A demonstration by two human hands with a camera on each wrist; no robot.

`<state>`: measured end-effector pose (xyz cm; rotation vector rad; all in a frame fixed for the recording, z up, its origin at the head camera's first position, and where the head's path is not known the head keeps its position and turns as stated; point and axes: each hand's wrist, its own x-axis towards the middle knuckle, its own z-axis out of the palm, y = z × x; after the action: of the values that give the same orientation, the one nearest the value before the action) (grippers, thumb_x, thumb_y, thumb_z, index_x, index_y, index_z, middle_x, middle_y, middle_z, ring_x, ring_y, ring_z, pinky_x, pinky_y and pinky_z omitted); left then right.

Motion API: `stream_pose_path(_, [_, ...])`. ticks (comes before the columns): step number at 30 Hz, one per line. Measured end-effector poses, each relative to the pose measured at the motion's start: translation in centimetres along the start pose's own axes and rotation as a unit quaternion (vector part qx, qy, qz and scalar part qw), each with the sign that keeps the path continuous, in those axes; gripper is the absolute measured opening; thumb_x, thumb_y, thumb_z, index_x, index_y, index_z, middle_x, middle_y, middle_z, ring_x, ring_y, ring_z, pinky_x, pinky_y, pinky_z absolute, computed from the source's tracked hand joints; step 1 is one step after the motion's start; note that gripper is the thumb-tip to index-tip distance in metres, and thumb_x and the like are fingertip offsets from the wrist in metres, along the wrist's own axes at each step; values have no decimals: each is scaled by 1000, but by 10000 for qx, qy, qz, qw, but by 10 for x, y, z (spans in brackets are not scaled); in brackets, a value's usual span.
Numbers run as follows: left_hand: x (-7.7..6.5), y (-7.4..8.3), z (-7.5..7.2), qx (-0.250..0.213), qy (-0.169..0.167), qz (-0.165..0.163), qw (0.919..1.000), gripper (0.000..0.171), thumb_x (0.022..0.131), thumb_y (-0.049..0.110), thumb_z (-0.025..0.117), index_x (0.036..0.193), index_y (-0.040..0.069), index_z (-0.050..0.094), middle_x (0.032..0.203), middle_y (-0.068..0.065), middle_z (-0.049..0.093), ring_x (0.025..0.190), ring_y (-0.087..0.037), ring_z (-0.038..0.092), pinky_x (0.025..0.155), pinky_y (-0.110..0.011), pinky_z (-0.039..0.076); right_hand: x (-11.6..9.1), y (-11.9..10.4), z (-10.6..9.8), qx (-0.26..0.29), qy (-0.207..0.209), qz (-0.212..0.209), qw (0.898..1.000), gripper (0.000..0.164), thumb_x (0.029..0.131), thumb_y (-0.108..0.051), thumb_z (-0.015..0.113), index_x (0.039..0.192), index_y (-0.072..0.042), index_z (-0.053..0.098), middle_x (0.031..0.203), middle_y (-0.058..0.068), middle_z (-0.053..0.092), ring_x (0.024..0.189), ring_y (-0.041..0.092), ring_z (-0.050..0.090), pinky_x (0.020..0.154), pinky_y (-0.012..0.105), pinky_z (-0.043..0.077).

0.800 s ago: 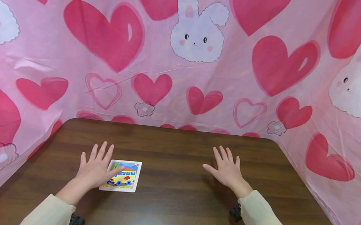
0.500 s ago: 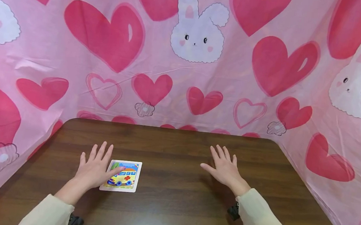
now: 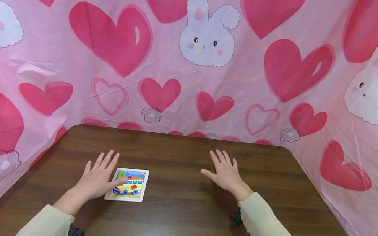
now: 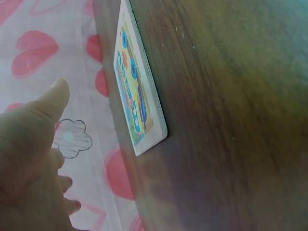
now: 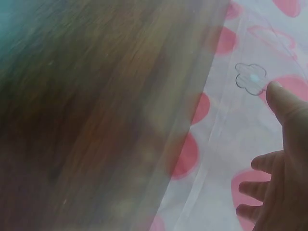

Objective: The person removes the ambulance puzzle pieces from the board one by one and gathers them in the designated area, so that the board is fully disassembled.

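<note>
A square picture board [image 3: 134,189] with a pale border lies flat on the table, left of centre; it shows a yellow ambulance with a red cross. My left hand [image 3: 97,177] is spread just left of the board, its thumb over the picture in the head view. The left wrist view has that hand [image 4: 29,144] apart from the board [image 4: 156,134], raised above the table. Farther right, my right hand [image 3: 226,175] hovers over the table with straight, spread fingers and holds nothing. In the right wrist view, the right hand [image 5: 288,159] is likewise above the surface.
The dark brown wooden table [image 3: 171,220] has rounded far corners. Pink cloth [image 3: 193,76] printed with hearts and rabbits hangs behind it and along both sides. A small black device [image 3: 74,233] is worn under the left wrist, and another black device [image 3: 236,217] under the right.
My right hand has moved left, toward the middle of the table. The left hand has shifted slightly left and its thumb covers less of the picture. The board stays in place.
</note>
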<state>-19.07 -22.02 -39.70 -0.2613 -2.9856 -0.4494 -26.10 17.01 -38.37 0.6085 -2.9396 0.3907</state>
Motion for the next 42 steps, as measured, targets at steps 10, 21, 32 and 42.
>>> stream_pose_path(10, [-2,-5,0,50,14,179,9998,92,79,50,64,142,-4,25,144,-29,20,129,-50,15,94,-70,11,19,-28,5,169,-95,-403,9990,81,85,-57,53,145,-9,28,145,16,29,134,35,19,100,63,14])
stream_pose_path(21, [-5,-10,2,101,-71,192,9997,92,77,50,66,140,-6,28,143,-29,23,128,-51,17,93,-71,14,37,-65,11,131,-367,-708,9967,80,85,-59,52,146,-13,27,145,10,32,133,27,24,102,58,18])
stream_pose_path(32, [-7,-17,8,-31,-421,160,9990,93,77,49,68,140,-6,27,143,-30,22,128,-50,18,93,-71,15,54,-106,18,350,-444,-920,9942,79,83,-59,53,145,-14,30,143,7,36,131,23,30,103,52,23])
stream_pose_path(42, [-9,-23,10,-143,-686,71,9975,97,76,54,66,140,-7,26,142,-32,22,127,-51,19,91,-72,16,69,-143,33,579,-742,-837,9920,77,83,-59,54,144,-17,32,142,5,39,129,21,34,102,47,29])
